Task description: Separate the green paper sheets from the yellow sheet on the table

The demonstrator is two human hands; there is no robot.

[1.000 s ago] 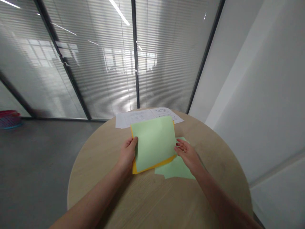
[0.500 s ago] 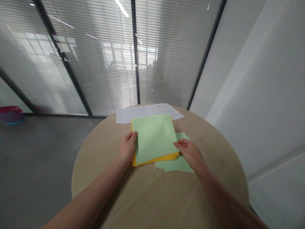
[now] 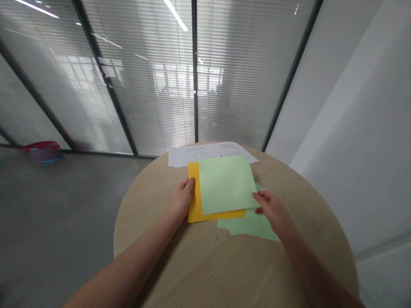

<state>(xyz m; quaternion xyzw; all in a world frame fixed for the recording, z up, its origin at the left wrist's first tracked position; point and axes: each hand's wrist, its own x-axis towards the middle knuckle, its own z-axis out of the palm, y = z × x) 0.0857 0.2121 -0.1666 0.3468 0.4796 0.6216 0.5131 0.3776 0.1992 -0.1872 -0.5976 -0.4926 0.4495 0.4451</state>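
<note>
My left hand pinches the left edge of a yellow sheet of paper, thumb on top. It may be more than one sheet; I cannot tell. Over it lies a light green sheet of paper, shifted to the right so that a yellow strip shows along the left and bottom. The lower right corner of that green sheet is between the thumb and fingers of my right hand. Beneath, several green sheets rest on the table, fanned unevenly and partly hidden by the held sheets and my right hand.
Printed white papers lie at the far edge of the round wooden table. Behind it stands a glass partition with blinds, and a white wall rises at the right. A red and blue basket sits on the floor, far left.
The held green sheet has slid right across the yellow one with my right hand, baring a wide yellow strip beside my left hand. The whole view has shifted somewhat.
</note>
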